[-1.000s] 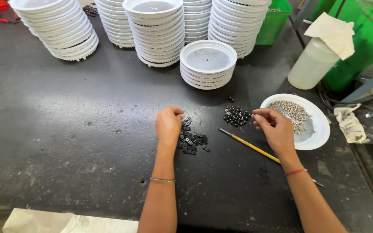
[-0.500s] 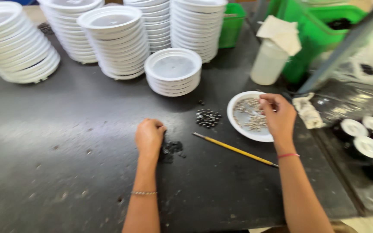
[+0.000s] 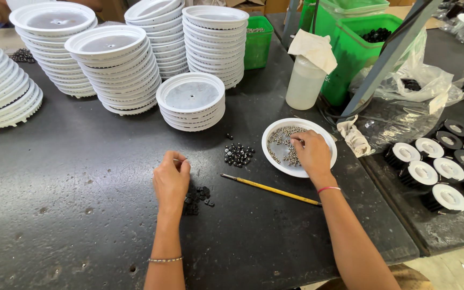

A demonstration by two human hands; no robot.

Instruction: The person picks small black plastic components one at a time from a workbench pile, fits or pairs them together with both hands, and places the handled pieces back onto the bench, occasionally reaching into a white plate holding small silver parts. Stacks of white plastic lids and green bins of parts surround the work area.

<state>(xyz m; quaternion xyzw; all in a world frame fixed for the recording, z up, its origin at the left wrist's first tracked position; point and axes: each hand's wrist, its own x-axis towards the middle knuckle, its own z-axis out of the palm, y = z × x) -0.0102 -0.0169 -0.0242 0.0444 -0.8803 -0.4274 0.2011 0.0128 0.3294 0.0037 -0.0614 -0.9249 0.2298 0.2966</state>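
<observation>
Screws in white dish (image 3: 275, 156), frame centre-right: right hand (image 3: 311, 153) pinches some; left hand (image 3: 171, 180) curled over black nuts (image 3: 198, 196). Risk: a loose pinch could drop screws onto the table.

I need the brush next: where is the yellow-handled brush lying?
In the head view, the yellow-handled brush lies flat on the dark table, slanting between the left hand and the right hand, just below the white dish.
</observation>
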